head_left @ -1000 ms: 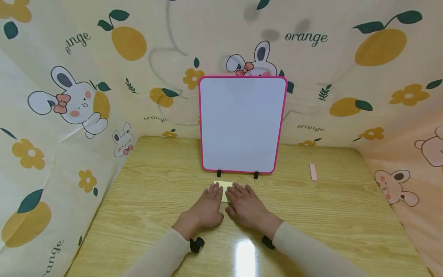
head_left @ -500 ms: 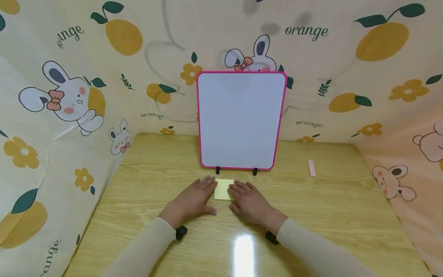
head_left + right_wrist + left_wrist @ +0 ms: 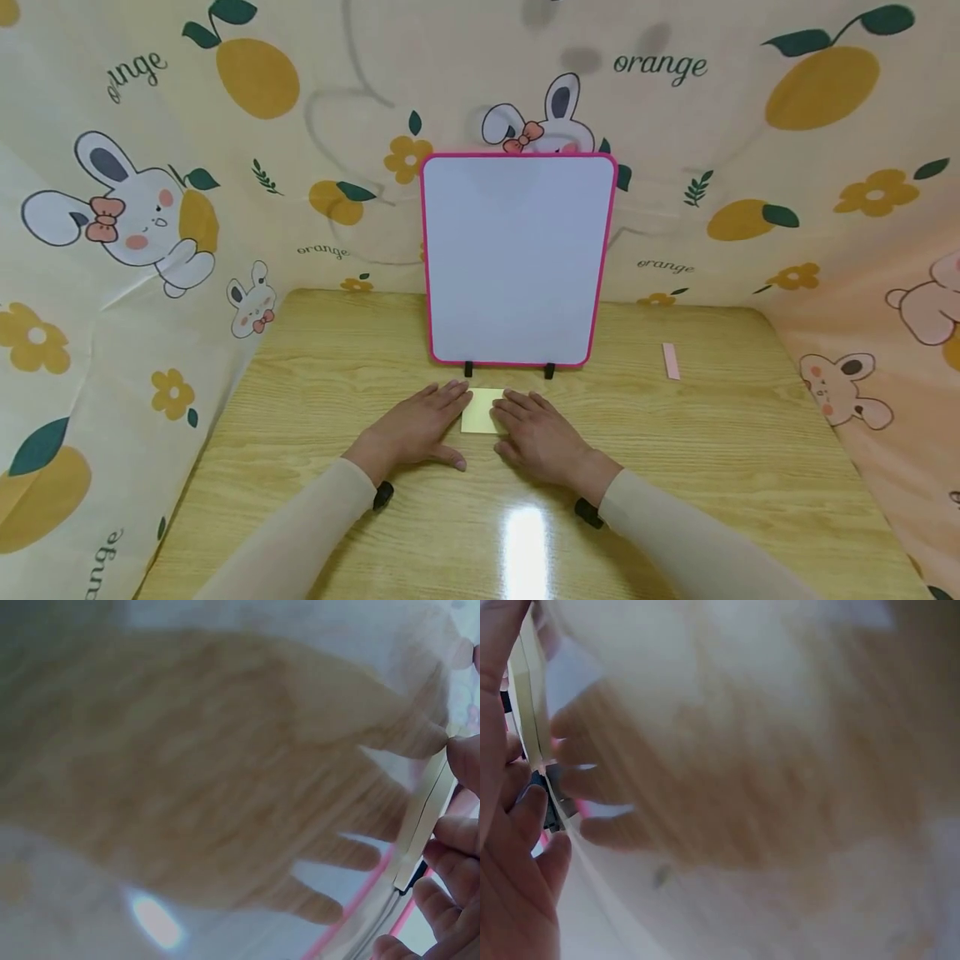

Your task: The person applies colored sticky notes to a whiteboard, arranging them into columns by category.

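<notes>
A small yellow sticky-note pad (image 3: 481,412) lies flat on the wooden table, and its thin side edge shows in the right wrist view. At the pad's left edge, my left hand (image 3: 415,427) rests palm down, fingers extended and thumb spread toward me. My right hand (image 3: 545,435) lies palm down too, its fingertips covering the pad's right part. In the left wrist view the left fingers (image 3: 529,817) appear at the left border beside a mirrored reflection in the glossy tabletop. The right fingers (image 3: 454,877) touch or nearly touch the pad's side; contact is unclear there.
Behind the pad a white board (image 3: 517,258) with a pink frame stands upright on small black feet (image 3: 549,371). To the right lies a pale pink strip (image 3: 671,361). A patterned cloth (image 3: 345,133) walls the table (image 3: 720,467) at the back and sides.
My left hand has slid left off the pad to its left edge, uncovering the pad's left part. The right hand stays almost in place. The head view has shifted slightly.
</notes>
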{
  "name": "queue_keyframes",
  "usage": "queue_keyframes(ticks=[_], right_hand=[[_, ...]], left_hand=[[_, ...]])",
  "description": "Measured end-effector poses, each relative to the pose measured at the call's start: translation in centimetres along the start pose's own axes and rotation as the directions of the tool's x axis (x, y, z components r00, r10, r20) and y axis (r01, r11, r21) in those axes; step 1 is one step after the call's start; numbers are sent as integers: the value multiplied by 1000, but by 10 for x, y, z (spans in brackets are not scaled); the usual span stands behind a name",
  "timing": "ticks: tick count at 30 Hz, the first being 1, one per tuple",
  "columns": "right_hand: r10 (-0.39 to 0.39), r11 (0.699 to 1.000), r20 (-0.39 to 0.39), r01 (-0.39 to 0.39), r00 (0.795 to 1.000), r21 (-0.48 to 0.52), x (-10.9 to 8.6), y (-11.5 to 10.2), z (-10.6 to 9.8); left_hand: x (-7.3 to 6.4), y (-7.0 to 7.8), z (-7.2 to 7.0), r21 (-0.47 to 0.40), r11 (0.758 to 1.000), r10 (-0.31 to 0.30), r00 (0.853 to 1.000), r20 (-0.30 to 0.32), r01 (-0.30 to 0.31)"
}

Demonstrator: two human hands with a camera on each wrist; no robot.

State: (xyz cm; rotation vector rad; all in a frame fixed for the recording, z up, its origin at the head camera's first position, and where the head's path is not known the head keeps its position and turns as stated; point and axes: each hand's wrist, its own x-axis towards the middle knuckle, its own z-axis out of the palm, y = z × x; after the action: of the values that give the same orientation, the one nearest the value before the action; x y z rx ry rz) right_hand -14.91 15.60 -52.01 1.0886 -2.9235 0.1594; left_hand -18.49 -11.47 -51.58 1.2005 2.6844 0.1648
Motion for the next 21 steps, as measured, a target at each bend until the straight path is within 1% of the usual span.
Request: queue_keyframes(ticks=[3, 6, 13, 17, 21], right_hand=[[-7, 1000, 1, 7, 1000, -7, 1, 0, -1], [-22, 1000, -15, 22, 1000, -17, 2, 1, -1], [-63, 997, -82, 59, 995, -44, 3, 4, 1], [-83, 996, -110, 78, 991, -41, 5, 3, 4], [-85, 995, -130, 79, 988, -56, 8, 1, 7]], left_hand=[[0, -1, 2, 34, 999, 13, 1000, -5, -13], [1, -2, 3, 47, 999, 16, 1000, -6, -16], [2, -1, 3, 14, 1000, 7, 1000, 2, -7], [3, -1, 2, 12, 1000, 3, 1000, 3, -3], [2, -1, 2, 13, 1000, -7, 1000, 12, 7]])
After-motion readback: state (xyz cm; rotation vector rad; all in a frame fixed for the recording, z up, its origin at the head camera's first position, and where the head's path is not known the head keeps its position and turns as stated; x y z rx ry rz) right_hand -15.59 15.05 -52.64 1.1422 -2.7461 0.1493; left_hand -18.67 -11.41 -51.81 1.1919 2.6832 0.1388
